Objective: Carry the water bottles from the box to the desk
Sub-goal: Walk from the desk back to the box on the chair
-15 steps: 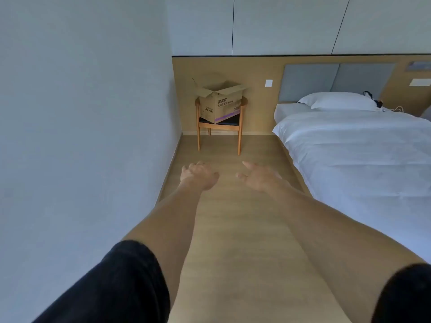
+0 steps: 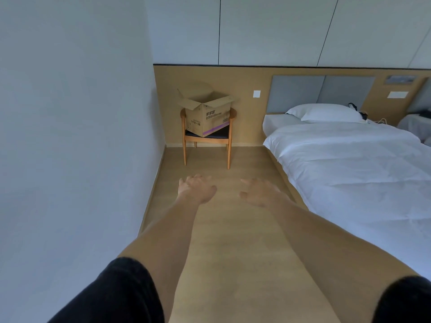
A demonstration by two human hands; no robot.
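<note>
An open cardboard box [image 2: 207,116] with its flaps up sits on a wooden chair [image 2: 229,145] against the far wall. Its inside is hidden from here, and no water bottles show. Both my arms stretch forward over the wooden floor. My left hand [image 2: 197,188] and my right hand [image 2: 261,192] are held out with relaxed, spread fingers and hold nothing. They are well short of the chair. No desk is in view.
A white wall [image 2: 70,148] runs along the left. A bed [image 2: 361,171] with white bedding and a pillow [image 2: 326,113] fills the right side. A strip of wooden floor [image 2: 221,229] between them leads to the chair.
The chair and box look slightly nearer and larger. My hands have spread a little further apart and stay empty.
</note>
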